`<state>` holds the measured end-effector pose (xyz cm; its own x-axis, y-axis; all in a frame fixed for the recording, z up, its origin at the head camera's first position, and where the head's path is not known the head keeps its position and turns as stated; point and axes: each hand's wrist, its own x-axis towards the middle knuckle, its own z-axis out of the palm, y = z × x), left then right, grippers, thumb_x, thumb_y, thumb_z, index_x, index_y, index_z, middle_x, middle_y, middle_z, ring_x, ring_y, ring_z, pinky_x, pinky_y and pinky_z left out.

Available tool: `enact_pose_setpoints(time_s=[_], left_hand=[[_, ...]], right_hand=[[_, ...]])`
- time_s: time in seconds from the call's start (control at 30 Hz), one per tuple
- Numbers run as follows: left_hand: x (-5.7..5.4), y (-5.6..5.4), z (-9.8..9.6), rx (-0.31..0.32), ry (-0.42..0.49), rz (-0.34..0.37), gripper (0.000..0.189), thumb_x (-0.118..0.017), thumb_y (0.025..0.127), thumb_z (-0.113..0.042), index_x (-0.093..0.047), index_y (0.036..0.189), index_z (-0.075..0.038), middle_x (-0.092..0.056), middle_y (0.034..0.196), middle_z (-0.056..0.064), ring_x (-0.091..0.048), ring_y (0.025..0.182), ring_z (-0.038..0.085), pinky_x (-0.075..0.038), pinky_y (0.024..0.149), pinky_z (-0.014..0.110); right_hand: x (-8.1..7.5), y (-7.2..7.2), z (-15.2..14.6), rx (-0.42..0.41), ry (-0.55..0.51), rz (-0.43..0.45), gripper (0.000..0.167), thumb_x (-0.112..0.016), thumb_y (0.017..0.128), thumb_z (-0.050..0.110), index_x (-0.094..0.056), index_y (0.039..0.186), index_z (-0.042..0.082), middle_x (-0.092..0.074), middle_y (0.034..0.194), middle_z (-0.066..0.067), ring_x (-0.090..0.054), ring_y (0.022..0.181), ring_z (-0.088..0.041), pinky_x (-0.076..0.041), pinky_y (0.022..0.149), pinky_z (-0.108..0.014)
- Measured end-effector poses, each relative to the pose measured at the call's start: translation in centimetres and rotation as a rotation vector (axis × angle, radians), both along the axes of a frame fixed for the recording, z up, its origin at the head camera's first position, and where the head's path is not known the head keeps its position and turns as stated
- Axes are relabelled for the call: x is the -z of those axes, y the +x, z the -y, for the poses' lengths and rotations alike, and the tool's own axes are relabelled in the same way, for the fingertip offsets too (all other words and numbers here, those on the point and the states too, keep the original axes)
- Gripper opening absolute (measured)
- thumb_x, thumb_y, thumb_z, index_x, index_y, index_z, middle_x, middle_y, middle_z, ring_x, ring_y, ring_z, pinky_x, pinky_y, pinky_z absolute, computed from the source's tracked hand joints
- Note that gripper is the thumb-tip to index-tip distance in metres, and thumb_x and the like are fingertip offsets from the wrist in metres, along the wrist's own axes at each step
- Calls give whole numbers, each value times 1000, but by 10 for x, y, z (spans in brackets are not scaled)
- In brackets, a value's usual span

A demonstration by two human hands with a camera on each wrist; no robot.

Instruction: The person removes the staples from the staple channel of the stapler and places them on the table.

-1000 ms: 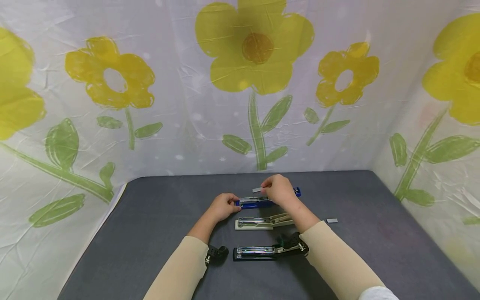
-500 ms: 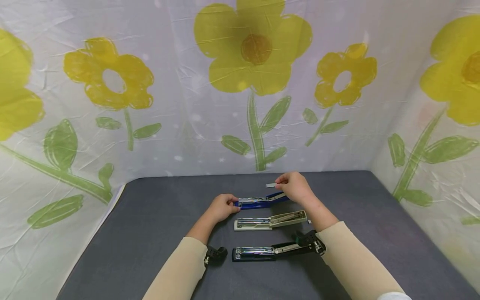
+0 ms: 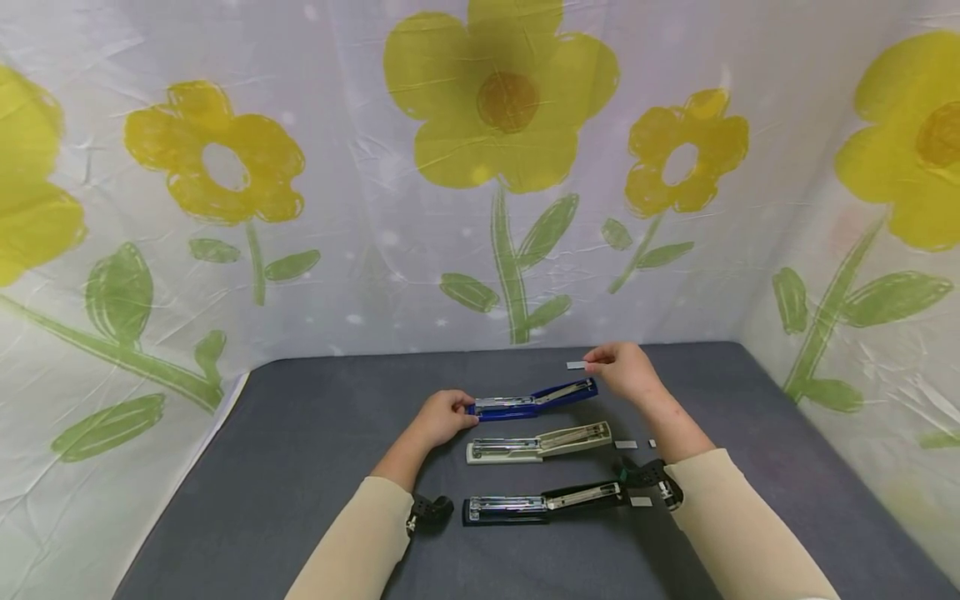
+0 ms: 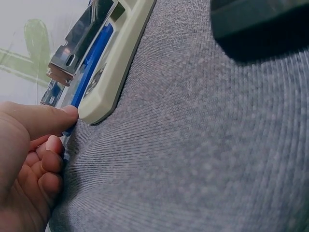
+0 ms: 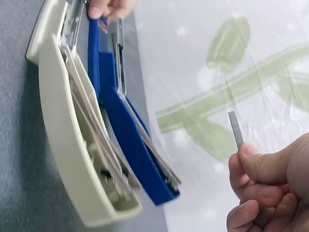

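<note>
A blue stapler lies folded wide open on the far part of the table, its metal magazine exposed. My left hand pinches its left end between thumb and fingers. Right of it, my right hand holds up a short grey strip of staples between thumb and fingertips. In the right wrist view that strip points away from the fingers, apart from the staplers. Nearer to me, a cream stapler lies opened out in the same way.
Closest to me is a black stapler, also folded open. Staple strips lie at the right ends of the cream stapler and the black one. A flowered cloth hangs behind the grey table.
My right hand has moved right with the staple strip, away from over the blue stapler, whose raised lid now shows fully. My left hand has stayed on the stapler's end.
</note>
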<state>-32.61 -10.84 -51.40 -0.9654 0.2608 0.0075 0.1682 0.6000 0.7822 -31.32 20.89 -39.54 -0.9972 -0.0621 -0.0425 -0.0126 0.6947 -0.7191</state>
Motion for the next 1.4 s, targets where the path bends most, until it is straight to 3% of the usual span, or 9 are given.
enact_pose_setpoints(time_s=[0.47, 0.87, 1.17, 1.4], left_hand=[[1, 0, 1, 11, 12, -18, 31, -77, 92, -9, -71, 120, 4, -47, 63, -3, -41, 56, 12, -38, 64, 30], [-1, 1, 0, -8, 23, -10, 29, -78, 91, -8, -72, 118, 2, -48, 64, -2, -42, 58, 12, -38, 65, 31], [-1, 1, 0, -1, 14, -9, 31, -77, 92, -10, -72, 120, 2, -47, 64, -3, -42, 57, 12, -38, 65, 31], [0, 1, 2, 8, 38, -13, 30, -76, 92, -9, -72, 119, 3, -48, 65, -2, -42, 58, 11, -39, 66, 32]], right_hand=[[16, 4, -40, 70, -29, 30, 31, -60, 105, 12, -64, 130, -6, -61, 129, -27, -55, 121, -46, -45, 98, -58], [49, 3, -66, 155, -40, 106, 29, -60, 104, 10, -65, 125, -9, -59, 130, -31, -52, 123, -51, -42, 100, -61], [67, -1, -63, 130, 24, 71, 24, -65, 100, 6, -69, 117, -11, -65, 118, -29, -59, 111, -46, -47, 91, -56], [73, -4, -55, 124, 85, 60, 22, -68, 98, 6, -71, 114, -9, -66, 118, -29, -60, 110, -47, -48, 92, -56]])
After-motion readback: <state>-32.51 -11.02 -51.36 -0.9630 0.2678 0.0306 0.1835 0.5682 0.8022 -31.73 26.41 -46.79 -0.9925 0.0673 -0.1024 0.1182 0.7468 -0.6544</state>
